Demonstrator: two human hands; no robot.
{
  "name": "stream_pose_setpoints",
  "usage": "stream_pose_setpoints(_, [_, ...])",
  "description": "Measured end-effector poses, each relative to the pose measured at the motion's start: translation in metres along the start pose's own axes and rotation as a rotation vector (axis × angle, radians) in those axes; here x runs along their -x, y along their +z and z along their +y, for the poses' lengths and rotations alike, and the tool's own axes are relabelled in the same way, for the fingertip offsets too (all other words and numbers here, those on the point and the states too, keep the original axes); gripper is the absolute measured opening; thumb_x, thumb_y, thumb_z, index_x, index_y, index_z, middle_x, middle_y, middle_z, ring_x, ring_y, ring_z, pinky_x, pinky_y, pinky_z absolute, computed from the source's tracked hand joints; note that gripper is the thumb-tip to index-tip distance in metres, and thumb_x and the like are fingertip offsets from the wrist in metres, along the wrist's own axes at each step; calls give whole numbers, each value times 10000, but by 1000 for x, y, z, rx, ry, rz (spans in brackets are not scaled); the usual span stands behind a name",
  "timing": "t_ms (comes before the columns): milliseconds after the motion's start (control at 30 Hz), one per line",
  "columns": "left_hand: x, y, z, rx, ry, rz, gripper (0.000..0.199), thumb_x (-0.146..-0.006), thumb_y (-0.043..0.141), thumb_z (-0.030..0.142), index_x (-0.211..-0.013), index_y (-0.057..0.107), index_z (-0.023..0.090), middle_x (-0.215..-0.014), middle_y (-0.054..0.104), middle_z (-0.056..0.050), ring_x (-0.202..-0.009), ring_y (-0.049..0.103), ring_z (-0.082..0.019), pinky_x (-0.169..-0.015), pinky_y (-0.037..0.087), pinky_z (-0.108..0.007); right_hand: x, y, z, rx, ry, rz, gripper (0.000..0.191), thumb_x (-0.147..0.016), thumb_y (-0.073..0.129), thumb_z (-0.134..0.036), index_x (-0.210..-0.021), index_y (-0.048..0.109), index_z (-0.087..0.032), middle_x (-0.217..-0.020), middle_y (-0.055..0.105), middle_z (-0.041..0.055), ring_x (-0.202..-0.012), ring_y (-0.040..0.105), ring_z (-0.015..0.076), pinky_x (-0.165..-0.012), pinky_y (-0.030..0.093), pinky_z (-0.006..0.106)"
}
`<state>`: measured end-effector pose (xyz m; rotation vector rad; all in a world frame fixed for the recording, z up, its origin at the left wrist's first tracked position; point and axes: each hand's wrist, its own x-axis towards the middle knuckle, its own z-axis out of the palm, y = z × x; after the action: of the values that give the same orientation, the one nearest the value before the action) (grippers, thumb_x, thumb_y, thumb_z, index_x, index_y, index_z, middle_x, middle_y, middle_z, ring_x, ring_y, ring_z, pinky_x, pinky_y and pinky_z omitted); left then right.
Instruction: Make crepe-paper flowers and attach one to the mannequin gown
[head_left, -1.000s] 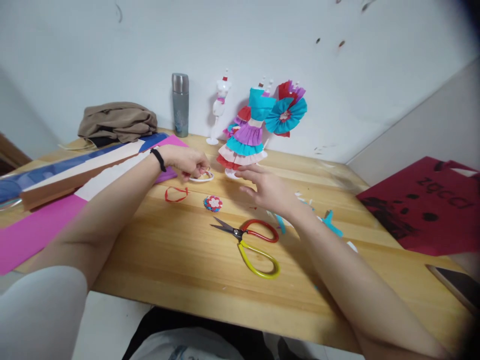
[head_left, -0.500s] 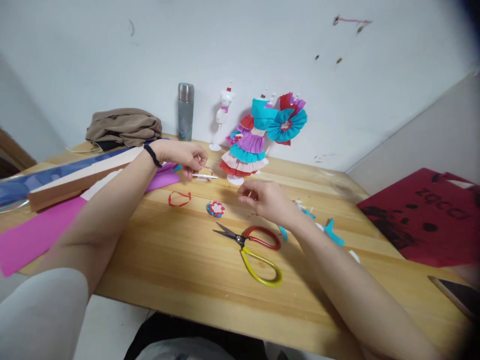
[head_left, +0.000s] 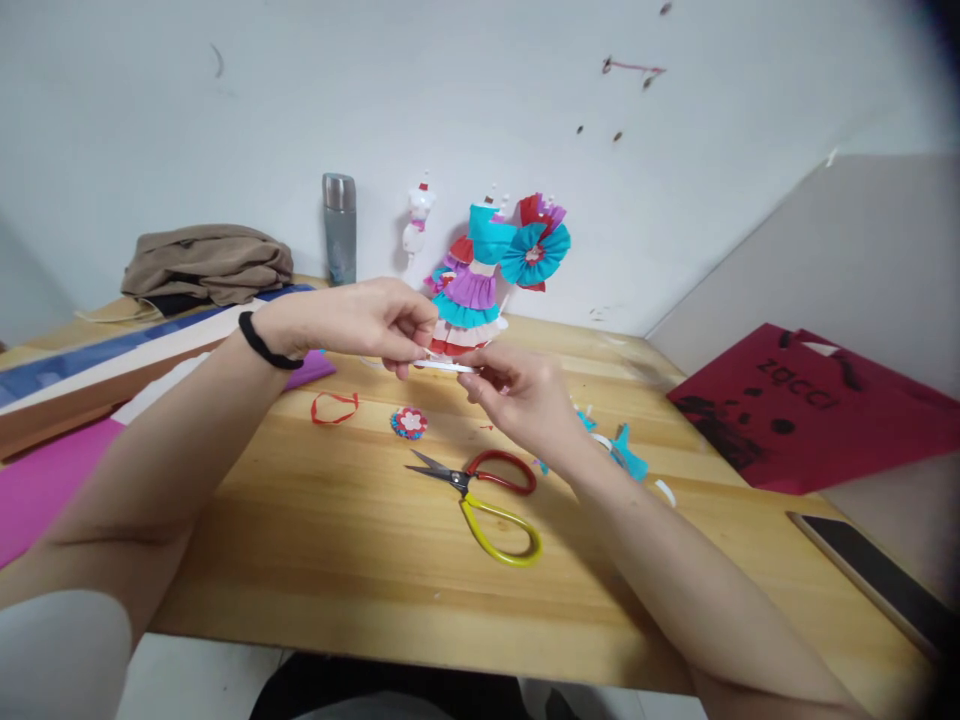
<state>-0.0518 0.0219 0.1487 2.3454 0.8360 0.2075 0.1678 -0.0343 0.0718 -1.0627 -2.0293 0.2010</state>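
Observation:
Between my hands, above the middle of the table, is a thin white strip (head_left: 448, 367), seen nearly edge-on. My left hand (head_left: 379, 325) pinches its left end, and my right hand (head_left: 517, 390) pinches its right end. Just behind them stands a small dress form in a ruffled paper dress (head_left: 474, 290) of teal, purple, pale pink and red. Below my hands lie a round flower piece (head_left: 409, 423) in red, white and blue, and scissors (head_left: 461, 482) with one red and one yellow handle, blades apart. Left of the flower is a red loop (head_left: 334, 408).
A grey bottle (head_left: 340, 235) and a bare white dress form (head_left: 417, 215) stand at the back. Coloured paper (head_left: 67, 475) and brown cloth (head_left: 210, 262) lie left. Teal scraps (head_left: 628, 455), a red bag (head_left: 810, 410) and a phone (head_left: 874, 575) are right.
Both hands have come together, and my right hand has taken hold of the white piece's other end. My left hand has raised it off the table. The view has shifted right.

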Motion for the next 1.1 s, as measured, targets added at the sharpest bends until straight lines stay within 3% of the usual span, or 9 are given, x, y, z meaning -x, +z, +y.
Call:
stream_pose_setpoints(433, [-4, 3, -3, 181, 73, 122, 166, -760, 703, 285, -809, 702, 127, -812, 723, -47, -788, 638, -152, -721, 478, -251, -4, -14, 0, -125, -2, 134, 101, -870, 644, -297, -852, 705, -218, -749, 700, 16, -575, 603, 144, -534, 502, 290])
stream_pose_setpoints(1000, [-4, 17, 16, 114, -8, 298, 97, -744, 714, 162, -689, 657, 107, -806, 716, -54, -811, 667, -173, -716, 503, -266, -3, -18, -8, 20, -231, 268, 118, -921, 628, -330, -870, 727, -290, -729, 718, 23, -570, 616, 177, -545, 499, 348])
stream_pose_setpoints(1100, [-5, 19, 16, 168, 29, 305, 184, -704, 746, 130, -629, 578, 121, -789, 710, -56, -782, 667, -164, -689, 506, -260, -3, -18, -7, -5, -256, 298, 123, -919, 629, -338, -856, 725, -295, -721, 716, 29, -603, 633, 190, -551, 502, 353])
